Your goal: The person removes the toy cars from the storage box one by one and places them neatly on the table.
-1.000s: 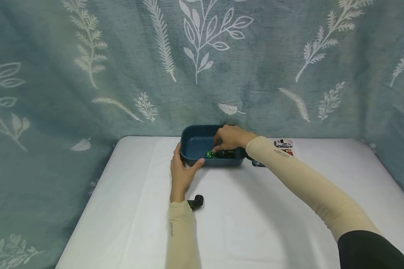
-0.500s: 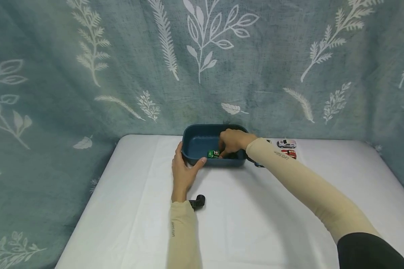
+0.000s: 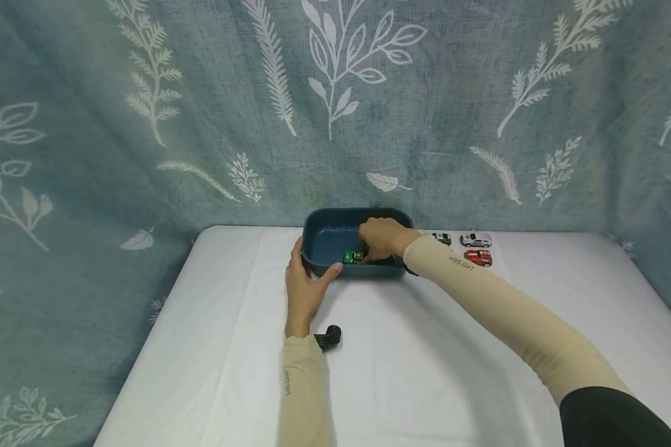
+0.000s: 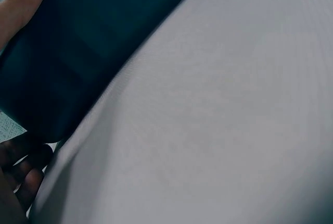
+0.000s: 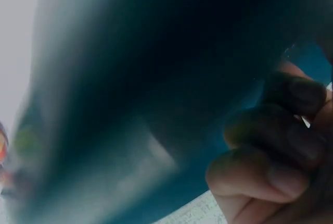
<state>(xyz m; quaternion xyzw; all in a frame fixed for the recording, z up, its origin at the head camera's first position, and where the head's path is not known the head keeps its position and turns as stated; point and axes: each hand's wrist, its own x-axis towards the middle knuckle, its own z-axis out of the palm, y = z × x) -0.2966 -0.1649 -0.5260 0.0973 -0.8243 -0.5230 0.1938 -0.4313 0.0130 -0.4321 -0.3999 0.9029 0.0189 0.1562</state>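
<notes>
A dark blue bin (image 3: 330, 270) stands at the table's back edge. My left hand (image 3: 304, 292) grips its left end, thumb on the front rim and fingers round the side; the left wrist view shows that thumb (image 4: 23, 10) against the bin wall. My right hand (image 3: 386, 237) reaches down inside the bin's right half. Next to its fingertips lies a green toy car (image 3: 353, 257). A dark shape (image 3: 390, 260) shows under the palm. Curled fingers (image 5: 260, 177) appear in the right wrist view, but what is between index finger and thumb is hidden.
To the bin's right lie a silver toy car (image 3: 476, 239), a red toy car (image 3: 478, 257) and a black-and-white toy car (image 3: 441, 238), partly behind the right sleeve (image 3: 503, 310). A patterned curtain (image 3: 229, 124) hangs behind the white-covered table (image 3: 229, 298).
My right hand's fingertips have moved right, off the green toy car and over the dark shape in the bin. The left hand keeps its grip. The right sleeve has shifted slightly, showing more of the red car.
</notes>
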